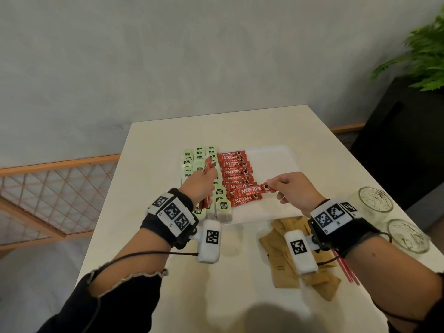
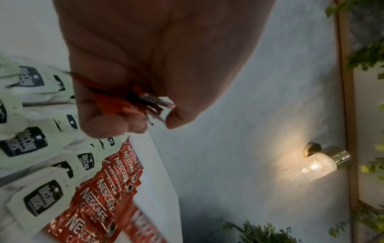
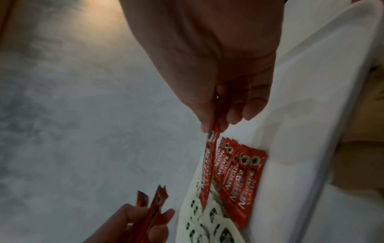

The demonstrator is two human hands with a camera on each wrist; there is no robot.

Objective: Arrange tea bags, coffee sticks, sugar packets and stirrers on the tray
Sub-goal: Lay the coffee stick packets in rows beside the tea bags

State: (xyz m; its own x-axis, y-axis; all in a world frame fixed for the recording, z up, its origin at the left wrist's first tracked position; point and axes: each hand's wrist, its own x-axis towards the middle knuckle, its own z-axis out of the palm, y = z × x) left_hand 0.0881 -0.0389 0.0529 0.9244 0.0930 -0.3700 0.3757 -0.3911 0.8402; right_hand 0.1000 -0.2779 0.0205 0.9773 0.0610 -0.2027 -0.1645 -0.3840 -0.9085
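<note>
Tea bags (image 1: 200,164) and a coffee column (image 1: 236,173) fill the tray's (image 1: 276,159) left; right hand (image 1: 296,188) pinches one coffee stick (image 1: 252,190), left hand (image 1: 201,186) grips spare sticks (image 1: 208,167); sugar packets (image 1: 286,236) and stirrers (image 1: 347,269) wait nearby.

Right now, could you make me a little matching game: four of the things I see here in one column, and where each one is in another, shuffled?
Things:
1. tea bags
2. single coffee stick
3. sugar packets
4. bundle of coffee sticks

Places:
A. on the table in front of the tray, under the right wrist
B. gripped in the left hand
C. in rows on the tray's left part
D. pinched by the right hand over the tray

Pairs: 1-C, 2-D, 3-A, 4-B
</note>
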